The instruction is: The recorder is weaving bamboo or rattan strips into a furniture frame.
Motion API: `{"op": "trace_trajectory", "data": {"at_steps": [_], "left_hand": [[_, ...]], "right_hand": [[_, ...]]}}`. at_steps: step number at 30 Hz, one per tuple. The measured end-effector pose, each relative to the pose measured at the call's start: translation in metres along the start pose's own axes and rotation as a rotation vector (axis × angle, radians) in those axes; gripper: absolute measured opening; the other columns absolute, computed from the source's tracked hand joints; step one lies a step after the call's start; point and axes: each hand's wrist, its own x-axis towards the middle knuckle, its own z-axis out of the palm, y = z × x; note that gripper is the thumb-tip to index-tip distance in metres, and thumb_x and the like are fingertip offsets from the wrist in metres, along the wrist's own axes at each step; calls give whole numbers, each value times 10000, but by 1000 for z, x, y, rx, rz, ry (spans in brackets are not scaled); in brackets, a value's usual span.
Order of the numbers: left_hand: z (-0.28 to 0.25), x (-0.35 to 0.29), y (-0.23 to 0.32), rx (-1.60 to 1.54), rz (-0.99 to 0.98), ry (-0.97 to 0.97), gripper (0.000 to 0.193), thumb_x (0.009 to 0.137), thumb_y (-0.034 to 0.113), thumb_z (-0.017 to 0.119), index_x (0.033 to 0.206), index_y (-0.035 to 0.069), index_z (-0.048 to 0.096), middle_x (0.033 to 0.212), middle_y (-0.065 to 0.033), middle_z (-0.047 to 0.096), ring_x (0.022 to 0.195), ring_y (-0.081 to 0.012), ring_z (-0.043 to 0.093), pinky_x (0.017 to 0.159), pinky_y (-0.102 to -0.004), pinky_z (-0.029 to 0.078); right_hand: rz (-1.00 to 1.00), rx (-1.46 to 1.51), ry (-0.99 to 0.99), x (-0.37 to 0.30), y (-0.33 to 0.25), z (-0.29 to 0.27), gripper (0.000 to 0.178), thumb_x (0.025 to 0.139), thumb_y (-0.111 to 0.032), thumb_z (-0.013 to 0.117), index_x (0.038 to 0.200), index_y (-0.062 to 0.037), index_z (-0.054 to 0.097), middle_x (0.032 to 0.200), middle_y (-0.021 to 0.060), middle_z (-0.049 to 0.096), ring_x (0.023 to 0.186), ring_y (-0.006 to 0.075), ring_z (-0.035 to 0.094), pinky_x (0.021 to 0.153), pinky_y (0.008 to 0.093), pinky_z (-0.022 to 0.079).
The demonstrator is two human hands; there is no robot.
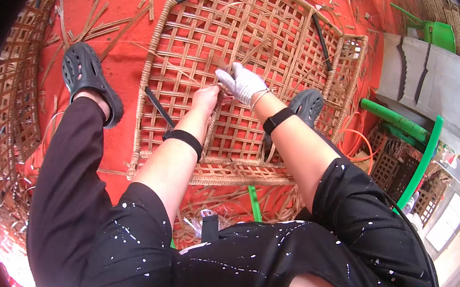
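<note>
A large woven wicker panel [219, 51] with an open lattice and a thick bound rim lies in front of me. Over its middle, my two hands are close together. My left hand [206, 98], bare, is closed at the panel's central bar; what its fingers hold is hidden. In a white glove, my right hand [243, 84] is just beside it, its fingers closed around a brown wicker strip [256, 51] that sticks out beyond them. Dark straps [159, 107] run along parts of the panel's frame.
Red floor covering [120, 79] is strewn with loose strips [106, 30]. More wickerwork [16, 105] stands at the left. On the right are a grey sheet [432, 72], green tubes [395, 122], an orange cord [363, 142] and a green chair [438, 35]. My clogs [89, 74] flank the panel.
</note>
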Motion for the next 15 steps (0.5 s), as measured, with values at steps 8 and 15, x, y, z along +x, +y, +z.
{"op": "trace_trajectory", "data": {"at_steps": [8,15], "left_hand": [[18,-28,13,495,338,143,517,722,327,724,1074,-27,592,812,-51,646,725,-104,574,663,-236,457],[22,-24,15,487,400,220,431,753,338,708,994,-12,643,823,-53,664,748,-101,599,713,-235,471]], "right_hand": [[-33,884,208,-57,-80,-162,345,814,-396,595,887,-60,566,584,22,518,438,53,430,395,203,316],[-667,344,475,-151,-73,-301,213,804,-81,589,973,48,576,1007,130,595,846,154,564,713,232,458]]}}
